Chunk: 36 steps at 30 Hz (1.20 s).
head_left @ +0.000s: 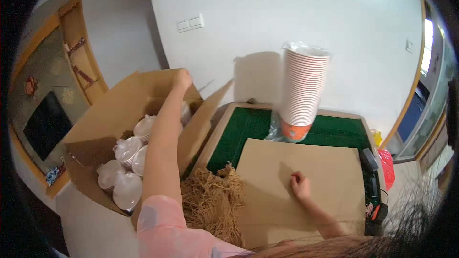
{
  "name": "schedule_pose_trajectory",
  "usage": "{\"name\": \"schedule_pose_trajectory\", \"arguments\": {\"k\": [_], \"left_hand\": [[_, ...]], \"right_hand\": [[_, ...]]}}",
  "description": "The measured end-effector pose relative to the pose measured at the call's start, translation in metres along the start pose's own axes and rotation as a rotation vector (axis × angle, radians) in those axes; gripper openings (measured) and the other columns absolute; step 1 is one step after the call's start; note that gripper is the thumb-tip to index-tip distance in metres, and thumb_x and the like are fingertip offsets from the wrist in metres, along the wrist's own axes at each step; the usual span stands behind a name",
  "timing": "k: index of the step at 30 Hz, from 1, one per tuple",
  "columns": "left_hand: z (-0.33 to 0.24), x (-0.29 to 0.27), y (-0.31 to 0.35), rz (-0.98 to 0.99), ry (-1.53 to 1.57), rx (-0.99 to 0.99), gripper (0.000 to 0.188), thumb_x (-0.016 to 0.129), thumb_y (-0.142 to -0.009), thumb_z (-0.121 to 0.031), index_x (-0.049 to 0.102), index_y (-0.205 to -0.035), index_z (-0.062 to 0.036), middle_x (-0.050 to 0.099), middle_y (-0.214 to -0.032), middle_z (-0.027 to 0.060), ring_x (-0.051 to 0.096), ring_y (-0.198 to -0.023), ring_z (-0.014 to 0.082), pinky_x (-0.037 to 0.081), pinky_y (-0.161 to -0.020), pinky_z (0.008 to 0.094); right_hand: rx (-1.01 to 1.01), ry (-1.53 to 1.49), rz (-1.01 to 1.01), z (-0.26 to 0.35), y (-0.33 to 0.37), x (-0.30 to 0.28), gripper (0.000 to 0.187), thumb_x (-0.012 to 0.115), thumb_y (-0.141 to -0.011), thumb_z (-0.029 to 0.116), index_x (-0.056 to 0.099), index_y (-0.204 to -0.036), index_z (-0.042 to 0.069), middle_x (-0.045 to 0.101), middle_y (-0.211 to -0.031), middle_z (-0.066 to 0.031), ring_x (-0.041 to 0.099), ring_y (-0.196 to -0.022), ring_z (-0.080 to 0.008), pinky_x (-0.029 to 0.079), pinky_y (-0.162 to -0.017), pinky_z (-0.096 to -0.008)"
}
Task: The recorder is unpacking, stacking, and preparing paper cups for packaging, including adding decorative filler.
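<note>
My left arm in a pink sleeve stretches over an open cardboard box (103,110). My left hand (182,79) is closed at the far upper edge of the box, seemingly around the cardboard. Inside the box stand several plastic-wrapped stacks of white paper cups (128,149), partly behind my forearm. Over a flat brown cardboard surface (267,162), my right hand (300,186) has its fingers curled in, with nothing visible in them. Beyond it a tall stack of paper cups (306,86) in clear plastic stands upright, an orange patterned cup at its bottom.
A green table with a pale rim (224,119) carries the cardboard and the cup stack. Tangled brown stringy material (213,198) lies between box and cardboard. Dark objects (368,160) and an orange-black item (380,211) sit at the right edge. Behind stands a white wall (239,24).
</note>
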<state>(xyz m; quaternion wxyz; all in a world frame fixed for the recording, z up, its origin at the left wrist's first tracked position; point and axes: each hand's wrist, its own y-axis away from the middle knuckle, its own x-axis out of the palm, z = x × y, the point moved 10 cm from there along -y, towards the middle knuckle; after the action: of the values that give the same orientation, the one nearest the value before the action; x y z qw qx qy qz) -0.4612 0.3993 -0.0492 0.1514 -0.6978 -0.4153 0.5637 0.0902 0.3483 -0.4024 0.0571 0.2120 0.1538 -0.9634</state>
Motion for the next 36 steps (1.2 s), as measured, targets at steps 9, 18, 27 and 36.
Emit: {"name": "schedule_pose_trajectory", "arguments": {"k": [9, 18, 27, 36], "left_hand": [[-0.371, 0.015, 0.018, 0.02, 0.438, 0.311, 0.038, 0.054, -0.081, -0.032, 0.056, -0.114, -0.0118, 0.058, -0.109, 0.0178, 0.056, -0.101, 0.0323, 0.047, -0.083, 0.0409], [-0.414, 0.061, 0.024, 0.299, 0.135, 0.041, 0.042, 0.054, -0.08, -0.025, 0.054, -0.116, -0.0026, 0.055, -0.116, 0.0212, 0.055, -0.106, 0.0352, 0.047, -0.085, 0.0419], [-0.445, 0.008, 0.013, 0.295, 1.339, -0.236, 0.022, 0.038, -0.086, -0.014, 0.051, -0.076, 0.0005, 0.051, -0.064, 0.008, 0.05, -0.051, 0.0173, 0.045, -0.046, 0.0308], [-0.482, -0.177, 0.034, 0.111, 1.365, -0.01, 0.024, 0.039, -0.088, -0.015, 0.053, -0.083, 0.0044, 0.056, -0.073, 0.0108, 0.055, -0.059, 0.0187, 0.051, -0.055, 0.0306]], "right_hand": [[0.034, 0.048, -0.02, 0.004, 0.001, -0.009, 0.018, 0.053, -0.083, 0.014, 0.062, -0.093, 0.002, 0.062, -0.071, -0.0164, 0.059, -0.062, -0.0225, 0.048, -0.064, -0.0309], [-0.088, -0.086, -0.088, 0.002, -0.001, -0.021, 0.015, 0.054, -0.082, 0.011, 0.061, -0.091, 0.002, 0.061, -0.072, -0.0173, 0.059, -0.062, -0.0272, 0.047, -0.06, -0.0345], [-0.087, -0.091, -0.061, 0.001, 0.004, -0.017, 0.014, 0.054, -0.081, 0.01, 0.061, -0.091, 0.002, 0.062, -0.075, -0.0179, 0.061, -0.065, -0.0281, 0.049, -0.062, -0.0343], [-0.036, -0.49, -0.235, 0.038, -0.009, -0.086, 0.013, 0.05, -0.088, 0.01, 0.059, -0.091, 0.001, 0.059, -0.075, -0.0066, 0.057, -0.07, -0.0131, 0.046, -0.064, -0.0268]]}}
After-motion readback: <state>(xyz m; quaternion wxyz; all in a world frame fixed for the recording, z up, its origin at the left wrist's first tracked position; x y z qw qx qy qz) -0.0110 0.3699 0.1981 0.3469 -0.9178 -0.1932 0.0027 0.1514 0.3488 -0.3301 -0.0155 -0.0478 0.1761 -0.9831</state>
